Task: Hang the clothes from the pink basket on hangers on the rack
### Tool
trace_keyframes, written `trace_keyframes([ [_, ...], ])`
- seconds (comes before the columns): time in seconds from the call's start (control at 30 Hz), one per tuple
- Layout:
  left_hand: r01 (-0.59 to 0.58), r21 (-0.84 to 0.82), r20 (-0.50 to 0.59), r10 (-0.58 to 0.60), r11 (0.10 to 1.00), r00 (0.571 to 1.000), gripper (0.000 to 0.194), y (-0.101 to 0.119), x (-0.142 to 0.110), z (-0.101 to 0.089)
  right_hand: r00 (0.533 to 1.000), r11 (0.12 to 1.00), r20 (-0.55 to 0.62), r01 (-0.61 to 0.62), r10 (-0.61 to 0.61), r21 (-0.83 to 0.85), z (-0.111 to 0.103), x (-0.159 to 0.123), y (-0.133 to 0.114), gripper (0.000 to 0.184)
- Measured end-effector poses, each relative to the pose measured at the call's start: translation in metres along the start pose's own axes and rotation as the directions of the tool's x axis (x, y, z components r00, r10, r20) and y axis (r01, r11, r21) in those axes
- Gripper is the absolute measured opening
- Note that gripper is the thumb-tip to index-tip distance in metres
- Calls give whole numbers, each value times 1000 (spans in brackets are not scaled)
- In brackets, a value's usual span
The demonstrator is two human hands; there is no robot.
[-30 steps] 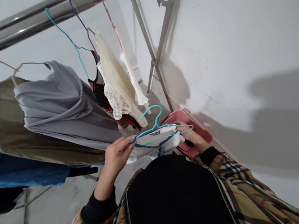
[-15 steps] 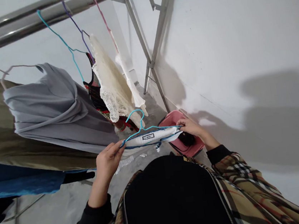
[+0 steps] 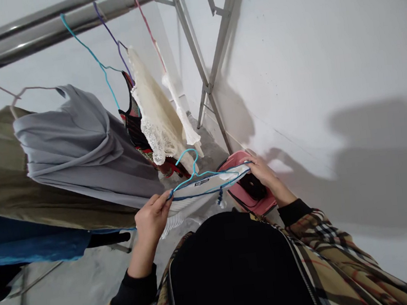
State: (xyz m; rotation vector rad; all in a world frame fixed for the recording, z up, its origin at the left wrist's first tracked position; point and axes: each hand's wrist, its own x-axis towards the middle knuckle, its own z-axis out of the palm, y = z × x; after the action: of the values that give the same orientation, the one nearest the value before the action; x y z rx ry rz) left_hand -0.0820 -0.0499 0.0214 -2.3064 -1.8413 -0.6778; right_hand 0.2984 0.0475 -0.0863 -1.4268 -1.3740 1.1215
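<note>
A white garment with dark blue trim [image 3: 207, 187] is stretched over a light blue wire hanger [image 3: 191, 169] in front of my chest. My left hand [image 3: 152, 218] pinches the left end of the garment and hanger. My right hand [image 3: 261, 172] grips the right end, just above a pink basin [image 3: 234, 159] on the floor. Both hands are closed on the garment.
A steel clothes rail [image 3: 63, 21] runs across the top, with folding legs [image 3: 206, 74] by the white wall. On it hang a grey top [image 3: 81, 147], an olive garment [image 3: 4, 180], a blue one [image 3: 23, 244], a red patterned piece [image 3: 138, 130] and cream lace garments [image 3: 155, 114]. Bare concrete floor lies below.
The garment has been pulled flatter along the hanger and my right hand has shifted slightly up and right at its end. The view has swung a little.
</note>
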Motion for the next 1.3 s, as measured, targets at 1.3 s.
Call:
trace_keyframes([
  [1.3,27,-241,-130,-60,970,990,22,-26,-16,13,995,995,-90,49,-42,86,9,0,-30,25],
])
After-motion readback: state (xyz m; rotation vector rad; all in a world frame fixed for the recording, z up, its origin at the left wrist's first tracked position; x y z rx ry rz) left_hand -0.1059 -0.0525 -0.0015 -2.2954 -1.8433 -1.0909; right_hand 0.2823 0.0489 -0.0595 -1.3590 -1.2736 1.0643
